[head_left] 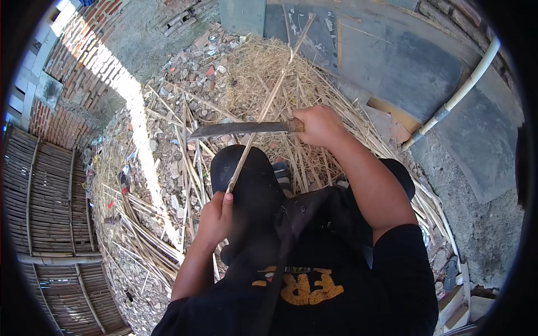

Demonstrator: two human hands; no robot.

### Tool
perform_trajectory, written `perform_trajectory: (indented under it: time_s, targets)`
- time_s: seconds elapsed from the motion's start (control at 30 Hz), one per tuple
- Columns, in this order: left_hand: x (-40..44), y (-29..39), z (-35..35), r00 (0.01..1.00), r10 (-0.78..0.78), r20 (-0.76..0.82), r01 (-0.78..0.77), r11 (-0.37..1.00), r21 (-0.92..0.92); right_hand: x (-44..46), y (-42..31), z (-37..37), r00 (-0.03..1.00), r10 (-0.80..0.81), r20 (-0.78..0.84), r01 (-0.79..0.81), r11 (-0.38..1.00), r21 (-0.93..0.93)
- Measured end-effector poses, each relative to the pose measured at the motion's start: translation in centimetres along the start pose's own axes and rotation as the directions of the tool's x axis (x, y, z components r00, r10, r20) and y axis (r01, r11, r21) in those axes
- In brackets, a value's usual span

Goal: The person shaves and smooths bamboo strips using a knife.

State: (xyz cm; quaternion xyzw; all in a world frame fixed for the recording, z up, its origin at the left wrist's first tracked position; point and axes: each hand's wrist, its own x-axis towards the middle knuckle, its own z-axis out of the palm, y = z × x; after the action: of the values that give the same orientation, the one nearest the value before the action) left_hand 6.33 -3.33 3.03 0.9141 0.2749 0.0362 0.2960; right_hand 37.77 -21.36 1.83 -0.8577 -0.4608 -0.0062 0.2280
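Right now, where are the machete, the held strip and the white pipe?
Machete (238,129): head view, middle of the blade.
Held strip (242,162): head view, its lower stretch.
White pipe (475,75): head view, upper section.

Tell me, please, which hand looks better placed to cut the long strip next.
Probably the right hand: it grips the large knife, whose blade crosses the strip, while the left hand holds the strip's near end.
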Motion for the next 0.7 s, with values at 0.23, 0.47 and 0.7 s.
perform_trajectory:
  time_s: [0.23, 0.47, 0.7]
  targets:
    - [0.6, 1.2, 0.0, 0.999, 0.029, 0.031, -0.027, 0.999, -0.038, -1.1, -2.1, -0.5, 0.985, -0.159, -0.065, 0.16, 0.987, 0.011]
    - [0.7, 1.2, 0.3, 0.999, 0.039, -0.007, -0.039, 0.998, -0.045, -0.5, -0.1, -1.3, 0.999, -0.023, -0.034, 0.022, 0.999, -0.025]
    - [0.8, 2.6, 0.5, 0.996, 0.079, 0.039, -0.074, 0.99, -0.123, -1.7, -3.2, -1.7, 0.954, -0.242, -0.177, 0.241, 0.97, -0.03]
